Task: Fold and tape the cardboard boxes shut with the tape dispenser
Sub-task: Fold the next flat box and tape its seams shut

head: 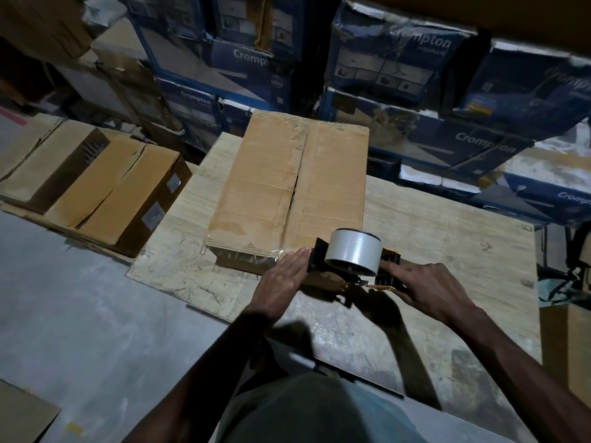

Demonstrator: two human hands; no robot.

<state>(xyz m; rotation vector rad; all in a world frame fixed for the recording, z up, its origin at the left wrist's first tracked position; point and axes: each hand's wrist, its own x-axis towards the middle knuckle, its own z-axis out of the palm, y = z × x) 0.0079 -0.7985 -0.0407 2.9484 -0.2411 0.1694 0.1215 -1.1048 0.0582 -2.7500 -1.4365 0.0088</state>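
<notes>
Cardboard box (287, 187) sitting mid-frame; left hand (281, 279) pressing its near edge, fingers straight, together; right hand (428, 289) curling round tape dispenser (351, 260); tabletop (447, 219) stretching right.

Matt brown cardboard box (287, 187), glossy clear tape roll (355, 251), scuffed wood-grain tabletop (447, 225).

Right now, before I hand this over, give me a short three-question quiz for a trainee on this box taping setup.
1. True or false: the tape dispenser sits at the far end of the cardboard box.
2. Which of the hands grips the dispenser's handle? A) left B) right C) both
3. What brand name is printed on the blue cartons behind?

Key: 1. False, it is at the near end. 2. B, the right hand; the left hand lies flat beside it. 3. Crompton.
</notes>
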